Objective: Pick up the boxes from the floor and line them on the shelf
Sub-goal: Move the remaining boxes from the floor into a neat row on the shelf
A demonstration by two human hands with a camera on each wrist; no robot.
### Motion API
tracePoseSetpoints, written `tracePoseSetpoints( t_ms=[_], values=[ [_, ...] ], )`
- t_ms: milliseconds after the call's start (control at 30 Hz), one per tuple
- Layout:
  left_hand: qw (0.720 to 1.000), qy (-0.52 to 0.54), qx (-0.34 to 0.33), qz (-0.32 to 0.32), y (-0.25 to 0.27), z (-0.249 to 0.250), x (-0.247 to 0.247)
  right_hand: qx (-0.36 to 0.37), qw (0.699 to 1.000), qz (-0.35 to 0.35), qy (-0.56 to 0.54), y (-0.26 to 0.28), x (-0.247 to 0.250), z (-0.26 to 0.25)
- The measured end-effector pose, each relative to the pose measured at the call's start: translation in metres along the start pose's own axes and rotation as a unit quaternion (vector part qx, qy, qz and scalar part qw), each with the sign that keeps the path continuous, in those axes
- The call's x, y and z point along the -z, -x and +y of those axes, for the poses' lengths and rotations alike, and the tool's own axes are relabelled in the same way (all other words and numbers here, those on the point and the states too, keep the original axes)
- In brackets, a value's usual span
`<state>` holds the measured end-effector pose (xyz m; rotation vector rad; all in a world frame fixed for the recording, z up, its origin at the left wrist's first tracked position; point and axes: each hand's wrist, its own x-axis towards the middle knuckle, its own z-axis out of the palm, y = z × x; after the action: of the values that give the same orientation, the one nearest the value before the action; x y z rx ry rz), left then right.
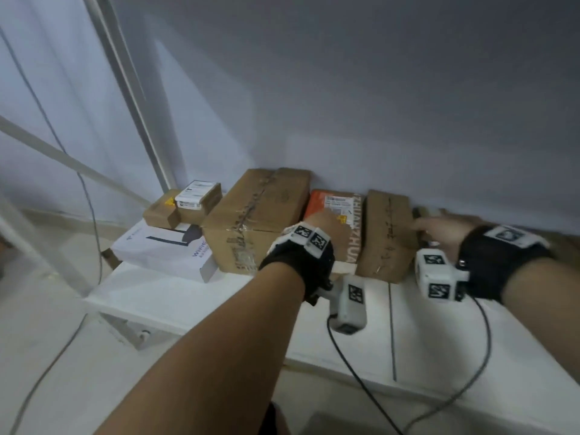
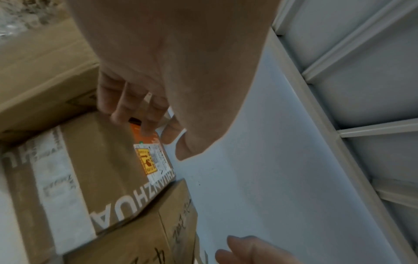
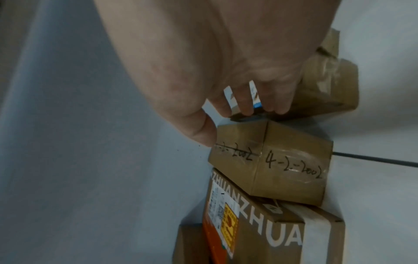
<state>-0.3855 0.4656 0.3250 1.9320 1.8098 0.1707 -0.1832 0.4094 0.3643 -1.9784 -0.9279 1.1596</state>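
Cardboard boxes stand in a row along the wall on the white shelf [image 1: 188, 296]. My left hand [image 1: 317, 224] lies on top of the brown and orange box printed ZHUANZHUAN [image 1: 339, 215]; in the left wrist view its fingers [image 2: 147, 128] rest straight on the orange end of that box [image 2: 101, 160]. To the right stands a brown box with handwriting [image 1: 387, 237]. My right hand [image 1: 436, 227] reaches past it, fingers [image 3: 244, 105] laid over a small box with a white and blue label [image 3: 255, 100], thumb touching the handwritten box [image 3: 282, 166].
A large taped brown box [image 1: 254, 215], a white flat box [image 1: 163, 249] and small boxes [image 1: 188, 202] fill the shelf's left end. Another taped brown box [image 3: 328, 85] sits beyond the small one. Cables [image 1: 354, 365] cross the bare front of the shelf. A white post [image 1: 131, 98] rises at the left.
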Motion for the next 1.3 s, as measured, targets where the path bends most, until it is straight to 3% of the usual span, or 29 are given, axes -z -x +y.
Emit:
tracePoseSetpoints(
  t_ms=[200,300,433,600,700,767,867,967,1100,1200,1300],
  values=[
    [0.993,-0.016,0.03,0.115,-0.019,-0.039,0.028,-0.022,0.986,0.004,0.163,-0.054,-0.018,0.011],
    [0.99,0.012,0.088,0.114,-0.014,-0.073,0.024,-0.032,0.984,0.003,0.176,-0.08,-0.02,0.026],
    [0.985,-0.002,0.081,0.153,-0.009,-0.095,0.013,-0.012,0.983,0.015,0.183,-0.089,-0.026,0.026],
    [0.984,-0.032,0.062,0.163,-0.006,-0.091,0.01,-0.015,0.993,0.012,0.116,-0.07,-0.029,0.031],
    [0.983,-0.044,0.055,0.169,0.002,-0.091,0.01,-0.022,0.999,0.028,0.01,-0.069,-0.03,0.041],
    [0.984,-0.042,0.063,0.163,0.007,-0.092,0.015,-0.042,0.993,0.082,-0.069,-0.074,-0.029,0.043],
    [0.982,-0.004,0.074,0.174,0.008,-0.101,0.026,-0.027,0.98,0.178,-0.086,-0.076,-0.03,0.034],
    [0.972,0.041,0.09,0.213,0.011,-0.119,0.033,0.002,0.983,0.143,-0.117,-0.041,-0.061,-0.003],
    [0.944,0.13,0.165,0.256,0.015,-0.16,0.046,0.03,0.989,-0.008,-0.147,0.007,-0.128,-0.054],
    [0.916,0.222,0.253,0.219,0.024,-0.189,0.057,0.048,0.991,-0.073,-0.103,0.01,-0.171,-0.065],
    [0.882,0.299,0.325,0.163,0.015,-0.24,0.054,0.014,0.988,-0.113,-0.106,0.01,-0.208,-0.063]
  ],
)
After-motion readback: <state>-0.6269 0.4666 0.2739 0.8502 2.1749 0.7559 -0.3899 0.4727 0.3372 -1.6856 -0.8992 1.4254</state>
